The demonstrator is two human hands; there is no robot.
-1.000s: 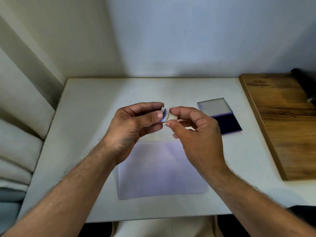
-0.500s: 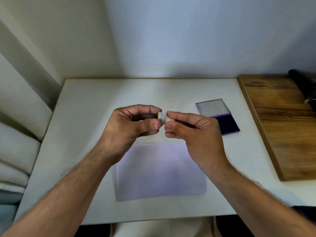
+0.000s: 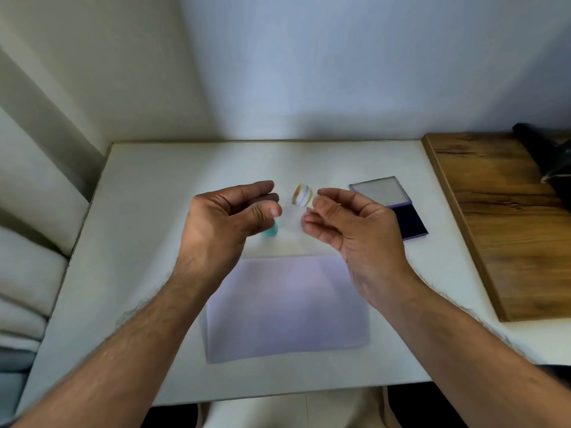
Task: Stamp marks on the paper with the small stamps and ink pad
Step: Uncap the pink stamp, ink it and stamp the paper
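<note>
My right hand (image 3: 349,223) pinches a small round stamp (image 3: 302,195) by its end, its coloured, ringed face turned to the left, above the white table (image 3: 148,230). A short gap away, my left hand (image 3: 225,220) hovers with curled fingers and holds nothing. Just under its thumb a small teal stamp (image 3: 272,230) shows on the table, partly hidden. The pale paper (image 3: 287,307) lies flat below both hands. To the right sits the ink pad (image 3: 411,219), its dark pad exposed and its lid (image 3: 380,192) folded back.
A wooden board (image 3: 506,217) covers the table's right side, with a dark object (image 3: 547,152) at its far corner. Walls close the back and left. Cushions (image 3: 27,273) lie beyond the left edge.
The hands were together on the small stamp. They have now separated: my left hand let go and drew left, and my right hand keeps the stamp. The teal stamp became visible.
</note>
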